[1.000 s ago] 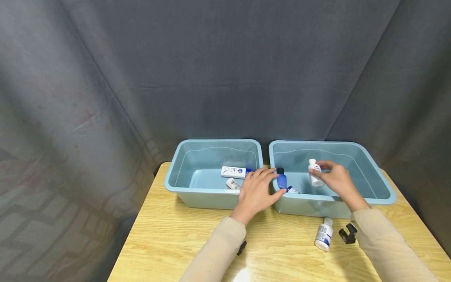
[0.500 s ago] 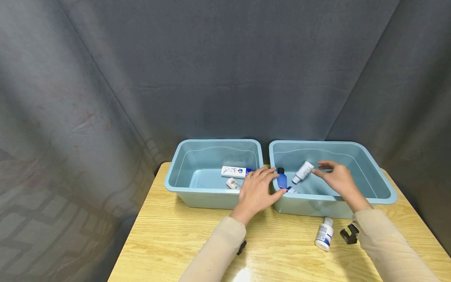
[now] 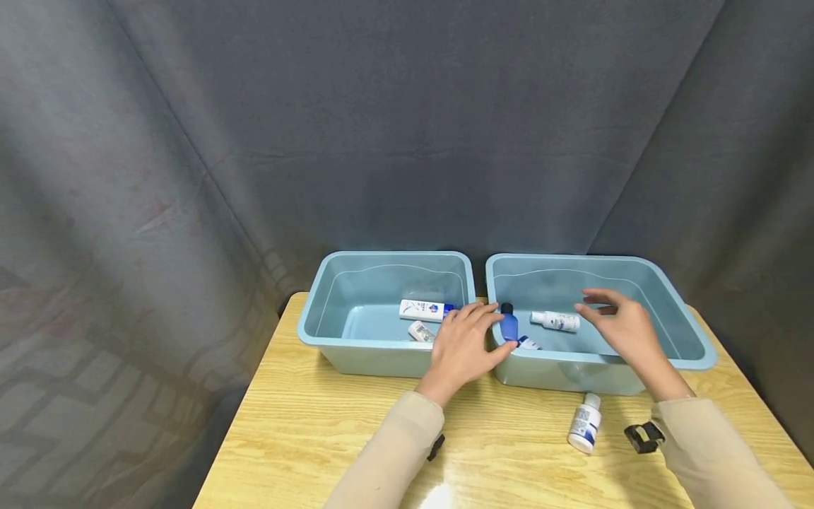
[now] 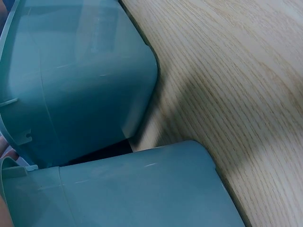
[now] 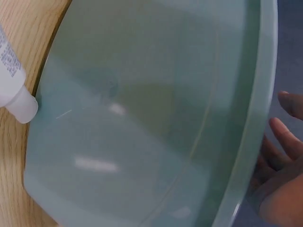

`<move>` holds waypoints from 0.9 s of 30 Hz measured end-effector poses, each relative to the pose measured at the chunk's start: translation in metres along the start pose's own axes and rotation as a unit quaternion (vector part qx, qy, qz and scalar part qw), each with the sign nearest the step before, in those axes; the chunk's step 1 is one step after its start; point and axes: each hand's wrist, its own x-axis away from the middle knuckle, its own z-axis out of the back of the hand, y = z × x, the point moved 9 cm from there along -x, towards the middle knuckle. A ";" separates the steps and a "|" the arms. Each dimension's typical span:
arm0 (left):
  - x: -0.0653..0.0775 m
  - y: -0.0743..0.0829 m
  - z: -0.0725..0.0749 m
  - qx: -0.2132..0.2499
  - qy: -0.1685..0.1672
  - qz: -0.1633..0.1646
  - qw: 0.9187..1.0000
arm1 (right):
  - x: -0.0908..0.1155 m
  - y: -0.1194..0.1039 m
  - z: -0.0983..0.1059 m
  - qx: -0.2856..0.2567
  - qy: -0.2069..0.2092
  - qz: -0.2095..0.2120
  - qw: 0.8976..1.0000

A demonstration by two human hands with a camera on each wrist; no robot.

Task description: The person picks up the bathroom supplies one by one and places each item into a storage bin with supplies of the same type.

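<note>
My right hand (image 3: 623,326) hovers over the right blue bin (image 3: 600,358), fingers loosely bent and holding nothing; in the right wrist view its fingers (image 5: 286,137) show beyond the bin's rim. Just left of it, a small white bottle (image 3: 561,322) lies on its side on the bin floor. My left hand (image 3: 467,341) spreads over the neighbouring rims of both bins, gripping nothing. By its fingertips a blue bottle with a black cap (image 3: 509,326) lies in the right bin, with a blue-and-white item (image 3: 528,343) partly hidden by the front wall.
In the left blue bin (image 3: 381,344) lie a white bottle with a blue cap (image 3: 422,309) and a smaller white bottle (image 3: 420,331), partly hidden. Another white bottle (image 3: 584,425) lies on the wooden table (image 3: 286,438) before the right bin. A grey curtain hangs behind.
My right hand has let go of the small white bottle, which tipped over and now lies in the right bin. That hand has drawn back slightly rightward. The left hand stays put.
</note>
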 end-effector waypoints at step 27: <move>-0.001 0.002 0.002 -0.003 0.002 -0.001 1.000 | 0.061 -0.015 0.043 -0.077 0.129 0.005 0.989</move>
